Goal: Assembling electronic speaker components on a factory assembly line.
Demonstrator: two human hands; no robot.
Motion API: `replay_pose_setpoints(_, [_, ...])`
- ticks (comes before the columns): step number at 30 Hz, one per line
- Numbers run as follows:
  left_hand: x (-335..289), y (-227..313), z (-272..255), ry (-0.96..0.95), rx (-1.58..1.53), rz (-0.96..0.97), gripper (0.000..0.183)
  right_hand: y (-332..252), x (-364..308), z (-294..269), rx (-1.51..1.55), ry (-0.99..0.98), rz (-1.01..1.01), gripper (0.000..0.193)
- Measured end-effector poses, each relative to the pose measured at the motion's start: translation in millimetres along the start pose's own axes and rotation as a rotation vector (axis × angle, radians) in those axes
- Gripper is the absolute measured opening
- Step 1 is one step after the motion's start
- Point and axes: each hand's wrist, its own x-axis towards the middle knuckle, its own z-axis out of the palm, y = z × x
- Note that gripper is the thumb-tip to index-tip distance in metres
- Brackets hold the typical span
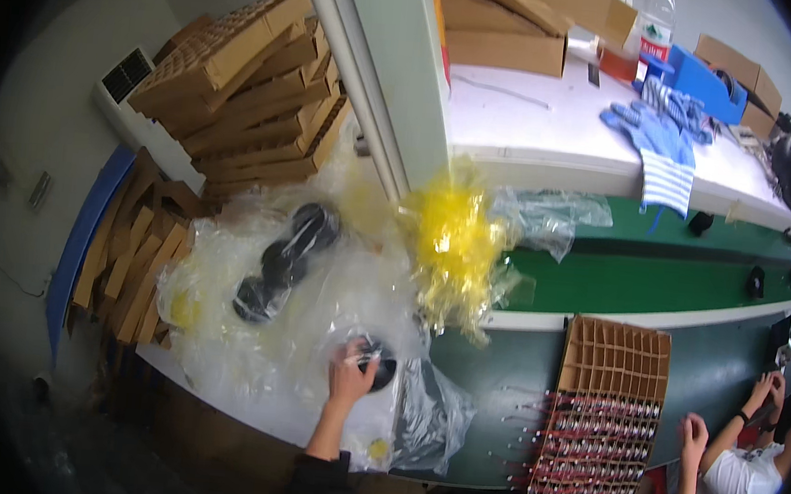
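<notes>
My left hand (352, 372) reaches onto the plastic-covered left part of the bench. Its fingers are curled over a black round part (383, 368) in clear plastic wrap. Farther back lie several more black round parts (283, 265) inside clear bags. My right hand (694, 438) is raised at the right, beyond the cardboard tray. Its fingers are bent together, and I cannot make out anything between them. The cardboard divider tray (614, 355) sits between my hands; its near rows hold small parts with red wires (595, 443), and its far cells show none.
Crumpled yellow plastic (457, 243) hangs by the post. Cardboard dividers (258, 94) are piled at the back left. A green conveyor (599, 286) runs below a white shelf (537, 132) holding blue gloves (659, 138). At the right, a co-worker in white (742, 484) works.
</notes>
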Motion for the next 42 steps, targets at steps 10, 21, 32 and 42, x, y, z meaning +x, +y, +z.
replay_pose_setpoints(10, [-117, 163, -29, -0.243, -1.349, -0.310, 0.045, -229, -74, 223, -0.135, -0.943, -0.802, 0.042])
replay_pose_setpoints(21, [-123, 233, -63, 0.242, -0.587, 0.563, 0.044, -255, -120, 213, 0.231, -0.904, -0.738, 0.062])
replay_pose_setpoints(32, [-101, 242, -65, -0.039, -0.970, 0.379, 0.057, -277, -93, 176, 0.104, -0.856, -1.278, 0.036])
replay_pose_setpoints(42, [-95, 242, -64, -0.274, -1.109, 0.321, 0.054, -303, -106, 161, -0.371, -0.796, -1.645, 0.020])
